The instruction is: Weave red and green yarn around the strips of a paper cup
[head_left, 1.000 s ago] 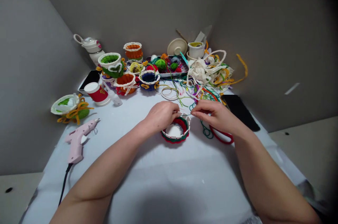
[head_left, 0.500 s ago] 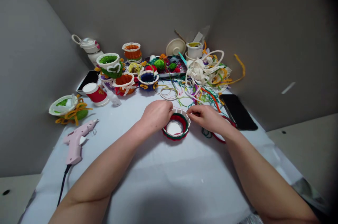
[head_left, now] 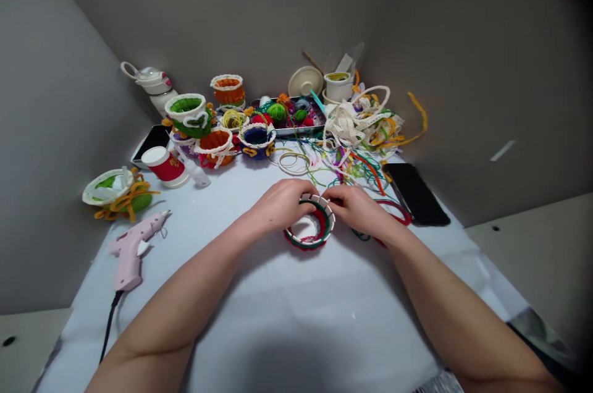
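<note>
On the white-covered table (head_left: 278, 325), a pink glue gun (head_left: 128, 252) lies off to my left and a black phone (head_left: 416, 193) to my right. The round yarn basket (head_left: 306, 243), red and green with a white rim, sits between my hands. My left hand (head_left: 280, 206) and right hand (head_left: 353, 207) both pinch its rim narrowly, closed at the top edge.

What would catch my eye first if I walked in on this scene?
Front and centre, the left hand and right hand hold a small red-and-green basket by its white rim. Farther back stand colourful yarn baskets, with a big tangle of lace and pipe cleaners to their right. A pink glue gun lies at lower left.
</note>
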The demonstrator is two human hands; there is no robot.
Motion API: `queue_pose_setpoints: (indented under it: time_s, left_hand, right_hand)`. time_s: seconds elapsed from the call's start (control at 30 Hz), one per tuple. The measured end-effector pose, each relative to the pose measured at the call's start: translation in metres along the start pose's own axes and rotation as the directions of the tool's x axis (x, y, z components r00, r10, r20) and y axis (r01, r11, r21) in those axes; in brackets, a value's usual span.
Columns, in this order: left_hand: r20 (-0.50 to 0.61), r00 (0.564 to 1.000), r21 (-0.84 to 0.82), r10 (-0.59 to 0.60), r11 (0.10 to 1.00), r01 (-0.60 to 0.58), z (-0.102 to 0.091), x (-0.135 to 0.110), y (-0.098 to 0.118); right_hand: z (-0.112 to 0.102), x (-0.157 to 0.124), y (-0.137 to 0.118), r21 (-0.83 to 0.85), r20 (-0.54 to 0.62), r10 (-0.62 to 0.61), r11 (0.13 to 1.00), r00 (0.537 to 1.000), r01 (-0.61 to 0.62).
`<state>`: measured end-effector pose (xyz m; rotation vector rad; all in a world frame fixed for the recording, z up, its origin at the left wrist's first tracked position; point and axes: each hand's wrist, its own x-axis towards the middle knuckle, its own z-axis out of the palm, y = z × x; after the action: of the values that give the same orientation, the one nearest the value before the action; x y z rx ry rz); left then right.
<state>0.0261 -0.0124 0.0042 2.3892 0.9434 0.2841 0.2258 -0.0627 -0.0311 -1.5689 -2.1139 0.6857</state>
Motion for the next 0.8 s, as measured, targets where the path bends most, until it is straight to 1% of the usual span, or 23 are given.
queue_pose_setpoints:
  time_s: [0.17, 0.33, 0.5, 0.67, 0.8]
  left_hand:
    - [-0.017, 0.999, 0.063, -0.049, 0.997, 0.05, 0.005, 0.002, 0.0]
    - [-0.038, 0.998, 0.14, -0.054, 0.988, 0.059, 0.006, 0.002, -0.001]
    - [-0.062, 0.994, 0.202, -0.086, 0.975, 0.097, 0.004, 0.002, -0.002]
    - [-0.078, 0.991, 0.253, -0.109, 0.959, 0.126, 0.005, 0.002, -0.001]
    - [-0.076, 0.991, 0.275, -0.115, 0.952, 0.131, 0.007, 0.002, 0.0]
  right_hand:
    - [0.007, 0.002, 0.0, 0.008, -0.011, -0.011, 1.0, 1.0, 0.012]
    - [0.009, 0.003, 0.0, 0.011, -0.045, 0.015, 1.0, 0.999, -0.014]
    - [-0.004, -0.002, 0.002, 0.02, -0.073, 0.015, 1.0, 0.997, -0.014]
    - [-0.02, -0.013, -0.007, 0.051, -0.12, -0.05, 0.997, 0.992, 0.056]
    - [-0.019, -0.015, -0.02, 0.087, -0.173, -0.061, 0.993, 0.983, 0.077]
